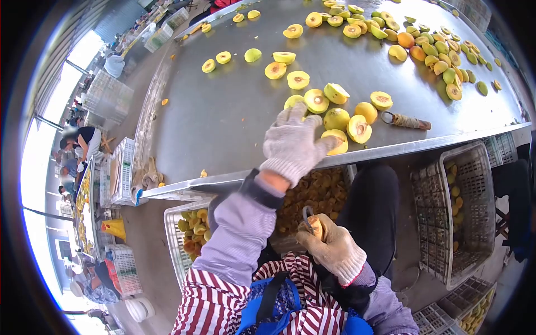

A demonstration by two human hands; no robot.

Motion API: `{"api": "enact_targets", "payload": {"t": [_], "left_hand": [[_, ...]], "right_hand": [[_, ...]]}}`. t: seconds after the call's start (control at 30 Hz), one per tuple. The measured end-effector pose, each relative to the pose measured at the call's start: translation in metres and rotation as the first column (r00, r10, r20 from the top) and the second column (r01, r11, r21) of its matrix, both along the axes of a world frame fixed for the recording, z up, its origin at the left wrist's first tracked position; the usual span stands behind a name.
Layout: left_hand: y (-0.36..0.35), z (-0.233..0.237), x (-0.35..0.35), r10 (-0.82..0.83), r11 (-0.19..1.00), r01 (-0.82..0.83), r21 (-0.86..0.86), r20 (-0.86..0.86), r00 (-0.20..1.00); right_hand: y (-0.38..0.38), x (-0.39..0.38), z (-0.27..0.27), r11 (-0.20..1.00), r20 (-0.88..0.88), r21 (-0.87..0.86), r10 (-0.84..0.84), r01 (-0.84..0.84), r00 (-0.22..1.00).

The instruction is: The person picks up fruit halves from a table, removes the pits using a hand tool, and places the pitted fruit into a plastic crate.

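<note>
My left hand (293, 142), in a pale knit glove, reaches over the front edge of the metal table (223, 123). Its fingers are spread and touch a group of halved yellow-green fruits (316, 101). In my lap my right hand (329, 245), in a yellowish glove, is closed around a tool (314, 226) with a wooden handle and a curved metal loop. A similar tool (409, 121) with a wrapped handle lies on the table, right of the fruit group. Many fruit pieces (318, 195) lie below the table edge between my legs.
A large pile of fruit (430, 50) covers the table's back right. Crates stand on both sides of my legs, one with fruit (192, 229) at left and another (455, 223) at right. Several people work at a table far left.
</note>
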State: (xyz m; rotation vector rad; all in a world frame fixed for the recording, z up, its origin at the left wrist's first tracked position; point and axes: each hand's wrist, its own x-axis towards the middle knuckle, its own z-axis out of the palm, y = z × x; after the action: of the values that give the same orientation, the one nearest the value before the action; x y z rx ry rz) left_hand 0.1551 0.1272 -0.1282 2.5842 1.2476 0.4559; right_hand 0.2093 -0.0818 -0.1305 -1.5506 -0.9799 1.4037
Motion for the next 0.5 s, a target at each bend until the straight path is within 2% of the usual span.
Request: {"api": "enact_targets", "payload": {"t": [0.07, 0.1, 0.13, 0.2, 0.23, 0.27, 0.33, 0.37, 0.4, 0.47, 0.5], "left_hand": [[0.002, 0.001, 0.020, -0.053, 0.998, 0.056, -0.003, -0.347, 0.936], [0.004, 0.003, 0.023, -0.054, 0.998, 0.057, -0.001, -0.345, 0.937], [0.006, 0.005, 0.026, -0.062, 0.996, 0.044, -0.073, -0.275, 0.960], [0.007, 0.007, 0.030, -0.066, 0.975, 0.036, -0.220, -0.132, 0.989], [0.005, 0.007, 0.028, -0.108, 0.993, 0.106, -0.061, -0.026, 0.994], [0.003, 0.008, 0.027, -0.116, 0.992, 0.114, -0.061, -0.031, 0.993], [-0.001, 0.010, 0.019, 0.092, 0.903, -0.031, -0.429, 0.123, 0.988], [0.000, 0.004, 0.006, 0.122, 0.851, 0.097, -0.515, 0.374, 0.919], [-0.006, 0.009, -0.005, 0.122, 0.850, 0.095, -0.519, 0.369, 0.921], [-0.026, 0.024, -0.024, 0.344, 0.693, 0.269, -0.669, 0.634, 0.692], [-0.038, 0.022, -0.031, 0.348, 0.693, 0.263, -0.671, 0.631, 0.694]], "right_hand": [[0.000, 0.001, -0.001, 1.000, -0.036, 0.012, -0.014, 0.014, 0.999], [-0.001, 0.001, -0.001, 0.999, -0.074, 0.019, -0.035, 0.037, 0.997], [-0.002, 0.003, 0.000, 0.999, -0.073, 0.019, -0.040, 0.042, 0.997], [-0.004, 0.007, 0.004, 0.996, -0.192, -0.051, -0.080, 0.072, 0.978], [-0.004, 0.010, 0.004, 0.996, -0.193, -0.050, -0.086, 0.078, 0.977], [-0.005, 0.012, 0.003, 0.996, -0.166, -0.004, -0.088, 0.088, 0.982], [-0.007, 0.012, 0.006, 0.995, -0.146, 0.034, -0.088, 0.094, 0.985], [-0.006, 0.014, 0.014, 0.994, -0.174, -0.014, -0.110, 0.109, 0.979], [-0.006, 0.015, 0.017, 0.990, -0.204, -0.066, -0.136, 0.125, 0.969], [-0.008, 0.014, 0.011, 0.988, -0.235, -0.047, -0.156, 0.149, 0.959], [-0.009, 0.013, 0.011, 0.985, -0.212, -0.028, -0.174, 0.172, 0.962]]}}
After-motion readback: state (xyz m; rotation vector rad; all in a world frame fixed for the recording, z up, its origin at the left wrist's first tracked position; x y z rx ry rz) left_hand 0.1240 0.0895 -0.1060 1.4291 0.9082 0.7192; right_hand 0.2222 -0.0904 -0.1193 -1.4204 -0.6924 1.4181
